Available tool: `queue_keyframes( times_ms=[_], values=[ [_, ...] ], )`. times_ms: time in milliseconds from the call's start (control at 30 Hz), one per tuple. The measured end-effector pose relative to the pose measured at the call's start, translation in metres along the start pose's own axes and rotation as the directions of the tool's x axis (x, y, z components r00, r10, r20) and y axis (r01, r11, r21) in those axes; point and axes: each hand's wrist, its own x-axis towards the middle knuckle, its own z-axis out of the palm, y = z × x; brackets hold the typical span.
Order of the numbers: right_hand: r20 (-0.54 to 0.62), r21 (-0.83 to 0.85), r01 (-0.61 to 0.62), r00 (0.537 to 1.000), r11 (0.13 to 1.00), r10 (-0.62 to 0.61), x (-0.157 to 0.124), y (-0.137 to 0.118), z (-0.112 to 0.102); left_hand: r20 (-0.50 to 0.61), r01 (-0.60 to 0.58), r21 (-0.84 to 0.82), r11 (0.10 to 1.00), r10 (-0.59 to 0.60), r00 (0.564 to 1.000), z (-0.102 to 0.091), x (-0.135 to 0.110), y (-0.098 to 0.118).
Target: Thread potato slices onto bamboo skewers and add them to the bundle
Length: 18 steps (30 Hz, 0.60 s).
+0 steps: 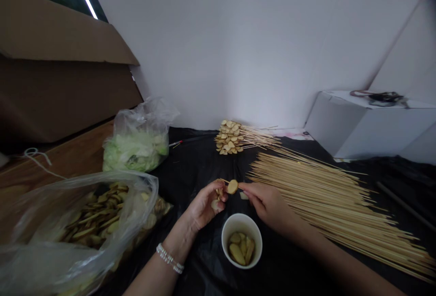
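Note:
Above the cup, my left hand [207,203] is curled around several potato slices, its thumb and forefinger close to a thin bamboo skewer. My right hand [267,203] pinches the skewer from the other side, its fingertips touching a round potato slice [233,187]. The stick's thin end shows to the left of that slice; the rest of it is hidden by the right hand. Below the hands stands a white cup [225,246] with potato slices [240,248] inside. A small pale piece [244,195] lies beside the right fingers.
Loose skewers [327,200] spread across the black sheet at right. Behind lies a bundle of skewered slices [229,137]. An open plastic bag of slices [98,216] and a bag of pale green vegetables [136,148] stand at left. A white box [361,128] sits back right.

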Motion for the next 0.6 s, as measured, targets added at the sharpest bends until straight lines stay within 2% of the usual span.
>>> queue_keyframes(
  times_ms=[300,433,600],
  values=[
    [0.044,-0.072,0.000,0.999,0.997,0.003,-0.0015,-0.0030,0.0021,0.038,-0.068,0.250,0.966,0.061,0.997,0.0016,-0.0011,-0.0071],
    [0.057,-0.080,-0.013,0.998,0.997,0.017,-0.0014,-0.0024,0.0027,0.063,-0.111,0.217,0.970,0.100,0.993,0.0016,-0.0008,-0.0078],
    [0.074,-0.048,-0.006,0.997,0.999,0.009,-0.0003,-0.0014,0.0000,0.085,-0.111,0.146,0.983,0.099,0.991,0.0022,-0.0013,-0.0065]
  ],
)
